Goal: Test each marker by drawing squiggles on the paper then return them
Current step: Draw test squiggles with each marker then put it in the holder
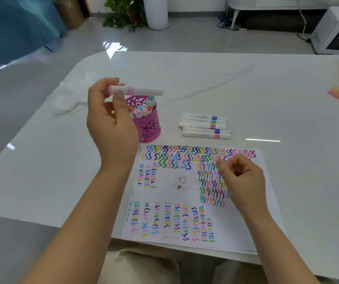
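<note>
Left hand [111, 121] holding marker [142, 91], label unreadable

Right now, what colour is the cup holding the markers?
The cup is magenta with cut-out shapes; head view.

There are two hands, one left hand [111, 124] and one right hand [242, 179]. One marker [142, 91] is in the left hand. Five more markers [204, 128] lie in a row on the one table [246, 89]. In the one pink cup [150, 128] I can count six coloured caps [149, 108]. There is one sheet of paper [236, 228], one microwave [336, 33] and one plant [123, 11].
</note>
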